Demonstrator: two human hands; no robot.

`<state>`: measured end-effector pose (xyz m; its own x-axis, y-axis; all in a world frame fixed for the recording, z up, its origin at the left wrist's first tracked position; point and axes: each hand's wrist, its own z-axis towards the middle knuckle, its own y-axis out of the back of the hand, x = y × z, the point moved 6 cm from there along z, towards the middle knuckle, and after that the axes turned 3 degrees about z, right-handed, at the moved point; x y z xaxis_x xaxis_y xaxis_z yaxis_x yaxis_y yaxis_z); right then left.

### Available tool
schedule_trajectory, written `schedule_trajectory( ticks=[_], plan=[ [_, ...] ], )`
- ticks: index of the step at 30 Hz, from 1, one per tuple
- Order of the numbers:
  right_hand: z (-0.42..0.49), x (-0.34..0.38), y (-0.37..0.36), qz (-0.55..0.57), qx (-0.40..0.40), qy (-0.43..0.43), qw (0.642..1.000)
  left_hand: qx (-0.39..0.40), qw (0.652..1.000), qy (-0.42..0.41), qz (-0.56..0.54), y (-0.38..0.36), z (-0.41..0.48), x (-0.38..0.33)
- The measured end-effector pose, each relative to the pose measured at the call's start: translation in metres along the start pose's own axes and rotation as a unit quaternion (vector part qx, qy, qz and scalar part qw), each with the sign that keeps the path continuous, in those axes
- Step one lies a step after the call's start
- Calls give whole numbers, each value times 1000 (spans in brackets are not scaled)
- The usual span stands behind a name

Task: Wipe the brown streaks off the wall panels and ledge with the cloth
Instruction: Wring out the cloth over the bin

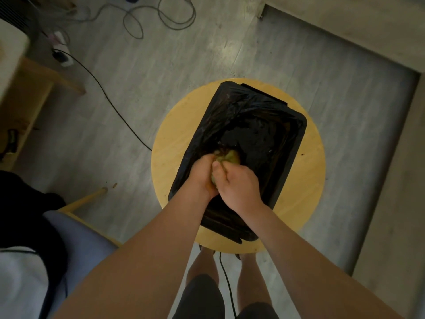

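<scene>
Both hands are clamping: left hand (202, 173) and right hand (239, 184) curling tight round the yellowish cloth (230, 156) over the black lined tub (296, 143), possibly wringing it; too dark inside to tell. No wall panels or ledge are showing, so wiping is looking unfinished. Tub is sitting on a round wooden stool (310, 178), cables (161, 19) trailing across grey floor (161, 88).

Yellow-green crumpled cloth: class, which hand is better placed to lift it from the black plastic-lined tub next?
Probably the right hand: it lies on top, fingers curled over the yellow-green crumpled cloth. The left hand also grips it but sits partly beneath.
</scene>
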<state>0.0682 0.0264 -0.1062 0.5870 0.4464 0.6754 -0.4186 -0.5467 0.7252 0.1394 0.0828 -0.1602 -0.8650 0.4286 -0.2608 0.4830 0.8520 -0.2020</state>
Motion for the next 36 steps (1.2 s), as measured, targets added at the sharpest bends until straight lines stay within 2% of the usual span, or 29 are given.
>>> schedule_trajectory(
  ticks=[3, 6, 8, 10, 12, 13, 16, 17, 18, 20, 22, 24, 25, 30, 33, 34, 36],
  plan=[
    [16, -18, -6, -90, 25, -41, 995, -30, 999, -22, -16, -4, -5, 1],
    [38, -40, -6, -198, 48, -89, 975, -4, 998, -55, -42, -14, -13, -2],
    [49, -50, 2, -210, 24, -155, 965, 6, 998, -68, 14, -18, -19, -5],
    [50, -56, 12, -148, -23, -229, 962, -16, 988, -80, 133, -13, -18, -6],
    [47, -59, 11, -88, -30, -269, 959, -65, 956, -108, 265, -3, -21, -11],
    [44, -61, 6, -72, -5, -278, 958, -78, 926, -130, 345, -1, -21, -15],
    [36, -62, -7, 27, 99, -280, 954, -78, 805, -170, 563, -6, -23, -19],
    [34, -58, -7, 80, 121, -273, 951, -72, 779, -173, 599, -8, -25, -19],
    [32, -53, -3, 124, 142, -260, 947, -67, 761, -176, 621, -11, -26, -19],
    [26, -42, 9, 196, 192, -233, 933, -53, 752, -178, 633, -15, -26, -20],
    [15, -37, 19, 295, 216, -245, 898, -45, 755, -201, 622, -18, -29, -25],
    [7, -37, 28, 368, 191, -296, 860, -33, 753, -242, 611, -23, -32, -31],
    [4, -39, 34, 375, 166, -321, 854, -29, 761, -258, 595, -25, -37, -33],
    [-1, -42, 46, 358, 74, -398, 841, -1, 857, -262, 445, -31, -63, -30],
    [-9, -34, 50, 434, 48, -440, 784, 31, 948, -212, 236, -32, -71, -21],
    [-12, -30, 53, 450, 50, -453, 768, 49, 968, -181, 166, -32, -72, -17],
    [-18, -24, 57, 473, 84, -466, 743, 110, 981, -134, 84, -37, -76, -9]
  ],
)
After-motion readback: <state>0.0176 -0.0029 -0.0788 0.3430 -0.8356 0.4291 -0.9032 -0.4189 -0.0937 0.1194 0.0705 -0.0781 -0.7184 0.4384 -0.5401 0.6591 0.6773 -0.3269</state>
